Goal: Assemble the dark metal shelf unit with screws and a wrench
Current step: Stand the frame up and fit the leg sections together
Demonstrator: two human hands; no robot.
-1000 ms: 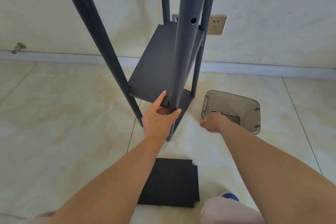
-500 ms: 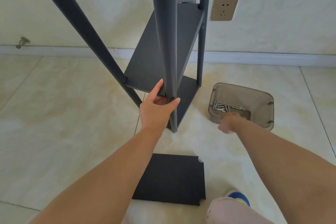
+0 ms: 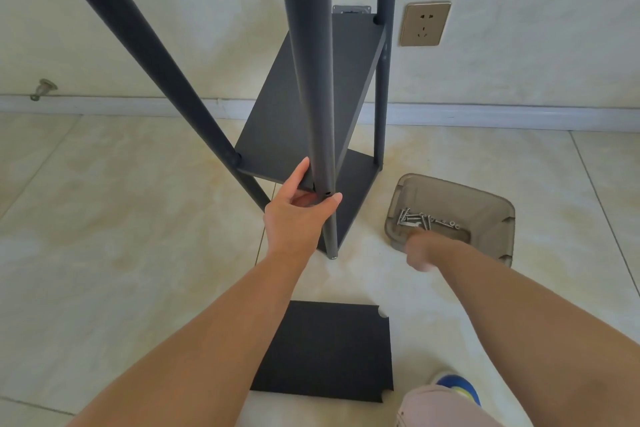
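Head view looks down on a dark metal shelf unit (image 3: 304, 107) standing on a pale tiled floor (image 3: 104, 218) near a wall. The unit has upright poles and two flat shelves already fitted between them, one above the other. The left hand (image 3: 299, 215) grips the nearest pole (image 3: 313, 87) low down, thumb on the left side and fingers wrapped round the right, at the corner of the upper shelf (image 3: 311, 97); a small screw hole shows in the pole just above the fingertips.

The right hand (image 3: 420, 250) reaches over the near edge of a clear grey plastic tray (image 3: 485, 204) that sits on the floor to the right of the unit. The hand is blurred and seen from behind, so whether its fingers are closed on anything cannot be told. A loose cluster of silver screws (image 3: 415, 218) lies in the tray just beyond the hand.

A separate dark shelf panel (image 3: 325, 350) lies flat on the floor between the two forearms. A wall socket (image 3: 425, 23) is on the wall behind the unit, and a blue shoe tip (image 3: 457, 386) shows at lower right.
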